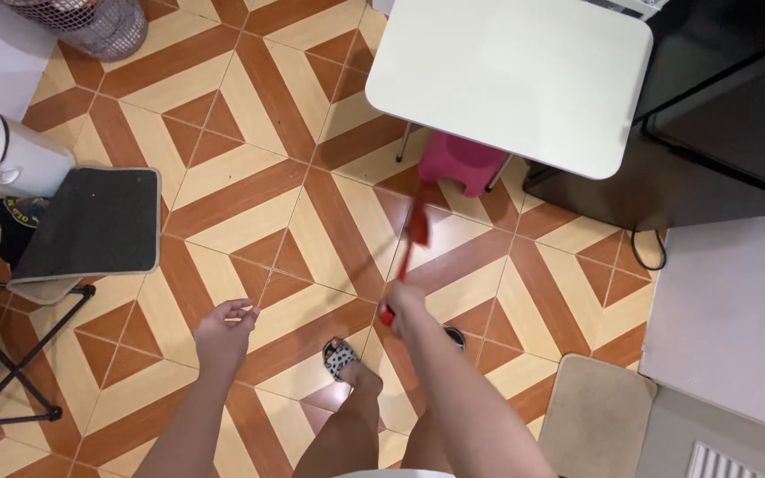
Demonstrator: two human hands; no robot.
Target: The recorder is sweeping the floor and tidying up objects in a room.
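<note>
Extending from right hand (403, 305), red broom (418, 226) meets floor (250, 177).

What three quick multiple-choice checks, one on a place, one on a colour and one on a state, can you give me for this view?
1. Where is the pink stool?
A. Partly under the white table
B. On the dark mat
C. Beside the beige mat

2. What colour is the stick in the right hand?
A. Blue
B. Red
C. Green

3. How is the left hand?
A. Closed on the stick
B. Flat on the table
C. Free, holding nothing large

Answers:
1. A, the tabletop covers the stool's far part.
2. B, the blurred stick is red along its length.
3. C, it hangs over the tiled floor, apart from the stick.
</note>
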